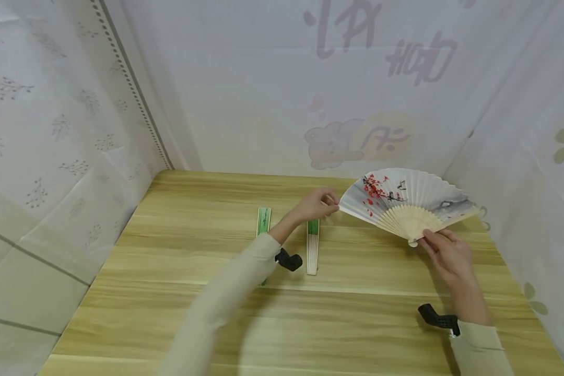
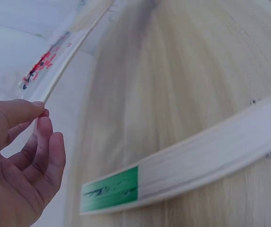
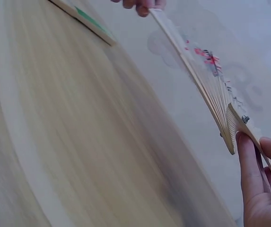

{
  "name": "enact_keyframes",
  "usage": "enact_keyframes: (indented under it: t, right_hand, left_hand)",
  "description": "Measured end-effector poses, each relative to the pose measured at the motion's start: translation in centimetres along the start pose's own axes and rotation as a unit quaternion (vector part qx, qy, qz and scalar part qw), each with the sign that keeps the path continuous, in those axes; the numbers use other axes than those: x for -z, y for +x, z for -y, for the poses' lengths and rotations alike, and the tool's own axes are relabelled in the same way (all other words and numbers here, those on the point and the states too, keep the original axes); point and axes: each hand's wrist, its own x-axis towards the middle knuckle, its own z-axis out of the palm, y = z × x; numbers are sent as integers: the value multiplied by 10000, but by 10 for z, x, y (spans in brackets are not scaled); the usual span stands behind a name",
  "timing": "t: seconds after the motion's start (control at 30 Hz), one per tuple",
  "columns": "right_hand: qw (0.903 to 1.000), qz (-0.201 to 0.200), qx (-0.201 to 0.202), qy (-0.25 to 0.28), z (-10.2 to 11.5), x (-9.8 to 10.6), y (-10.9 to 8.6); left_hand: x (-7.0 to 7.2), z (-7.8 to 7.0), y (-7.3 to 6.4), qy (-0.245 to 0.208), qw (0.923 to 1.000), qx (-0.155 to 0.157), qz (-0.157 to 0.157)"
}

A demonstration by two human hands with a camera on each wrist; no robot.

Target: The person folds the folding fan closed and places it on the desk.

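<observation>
A folding fan is spread wide above the table's right side, its white leaf painted with red blossoms and grey shading over pale ribs. My left hand pinches the leaf's left outer edge between thumb and fingertips, as the left wrist view also shows at the fan. My right hand grips the right outer rib close to the pivot. Below my left forearm lie two folded fans with green leaves: one green fan with pale ribs showing, and another green fan partly hidden by the sleeve.
The wooden table ends at a back edge against a printed curtain. More patterned cloth hangs at the left and right sides. A black wrist mount sits on the left wrist, and another black mount on the right.
</observation>
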Motion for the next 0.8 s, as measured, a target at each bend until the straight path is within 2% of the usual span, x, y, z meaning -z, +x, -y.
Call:
enact_keyframes:
  t: [0.3, 0.43, 0.67, 0.8]
  right_hand:
    - [9993, 233, -133, -258, -20, -27, 0]
    - [9989, 279, -221, -312, -28, -36, 5]
    - [9968, 405, -326, -615, -43, -52, 9]
    - [9953, 435, -353, -784, -53, -62, 13]
  left_hand:
    - [32, 4, -30, -154, 9988, 11, -458]
    - [43, 8, -43, -316, 9978, 70, -579]
    - [60, 18, -69, -332, 9951, 88, -926]
    - [70, 22, -83, -354, 9943, 86, -1007]
